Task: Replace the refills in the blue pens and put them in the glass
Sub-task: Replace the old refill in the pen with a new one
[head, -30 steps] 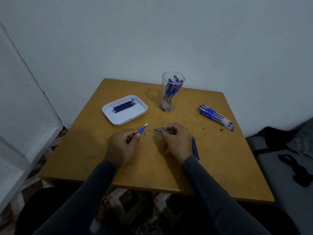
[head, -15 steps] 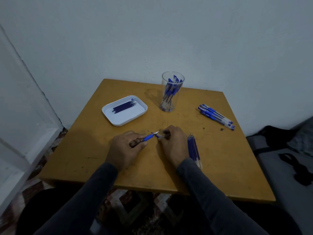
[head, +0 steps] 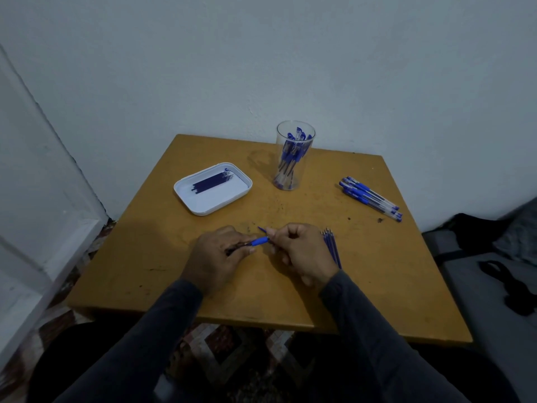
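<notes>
- Centrally, a matte ochre bench [head: 377, 286] with rounded corners and dark scuffs carries everything; its back edge meets a pale wall.
- Clear cylindrical glass [head: 295, 158] stands upright near the back edge, holding several capped blue pens; a loose row of pens [head: 370, 197] with clear barrels and blue grips lies well to its right, near the right edge.
- White rounded-rectangle tray [head: 213, 188] sits left of the glass, dark used refills [head: 213, 181] lying flat inside it.
- Thin new refills [head: 331, 247] lie bundled just beside the right hand; bare bench spreads along the front edge and right of them.
- Left hand [head: 215, 257] curls round the pen barrel [head: 259, 241], blue grip protruding toward the right; right hand [head: 302, 254] pinches the slim blue tip piece [head: 262, 229] at that end; both wrists are low, dark sleeves reaching from the front edge.
</notes>
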A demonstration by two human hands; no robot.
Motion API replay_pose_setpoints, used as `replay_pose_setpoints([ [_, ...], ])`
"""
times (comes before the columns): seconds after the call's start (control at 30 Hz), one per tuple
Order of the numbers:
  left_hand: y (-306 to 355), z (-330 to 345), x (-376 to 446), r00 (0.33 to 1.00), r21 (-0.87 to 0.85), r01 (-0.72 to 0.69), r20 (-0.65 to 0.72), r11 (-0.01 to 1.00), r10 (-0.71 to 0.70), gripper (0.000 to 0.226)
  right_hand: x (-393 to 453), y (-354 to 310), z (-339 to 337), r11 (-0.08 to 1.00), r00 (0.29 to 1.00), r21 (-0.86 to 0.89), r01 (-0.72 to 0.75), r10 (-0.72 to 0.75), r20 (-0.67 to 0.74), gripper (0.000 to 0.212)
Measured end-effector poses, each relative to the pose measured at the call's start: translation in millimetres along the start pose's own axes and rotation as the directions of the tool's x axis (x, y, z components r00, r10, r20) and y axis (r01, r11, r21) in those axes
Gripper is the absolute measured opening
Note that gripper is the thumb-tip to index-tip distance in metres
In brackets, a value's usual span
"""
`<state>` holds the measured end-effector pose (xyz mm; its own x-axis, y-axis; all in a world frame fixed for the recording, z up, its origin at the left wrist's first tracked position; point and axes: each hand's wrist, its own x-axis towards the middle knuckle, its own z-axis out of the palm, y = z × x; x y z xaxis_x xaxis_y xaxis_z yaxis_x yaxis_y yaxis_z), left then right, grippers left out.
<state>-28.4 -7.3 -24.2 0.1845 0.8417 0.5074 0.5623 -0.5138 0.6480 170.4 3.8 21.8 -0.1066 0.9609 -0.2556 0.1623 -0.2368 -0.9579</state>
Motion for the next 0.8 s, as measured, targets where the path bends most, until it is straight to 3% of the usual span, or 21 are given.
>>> replay_pose_setpoints([
  [0.43,-1.4,0.5,0.8,0.994,-0.053,0.080,0.077,0.995,-0.076,0.014,6.1,12.0,-6.8,1.000,0.996,0.014,0.027,-0.028,0.084,0.014],
  [0.63,-1.9,-0.4,1.4,0.983,-0.108,0.150,0.121,0.983,-0.137,0.014,5.4,15.3,-8.7,0.990,0.987,-0.048,0.136,-0.131,0.092,0.006],
  [0.8,0.6,-0.7,1.0,0.986,-0.123,0.151,0.093,0.981,-0.141,0.012,3.2,6.1,-11.8,0.995,0.984,0.004,0.104,-0.103,0.147,0.034],
])
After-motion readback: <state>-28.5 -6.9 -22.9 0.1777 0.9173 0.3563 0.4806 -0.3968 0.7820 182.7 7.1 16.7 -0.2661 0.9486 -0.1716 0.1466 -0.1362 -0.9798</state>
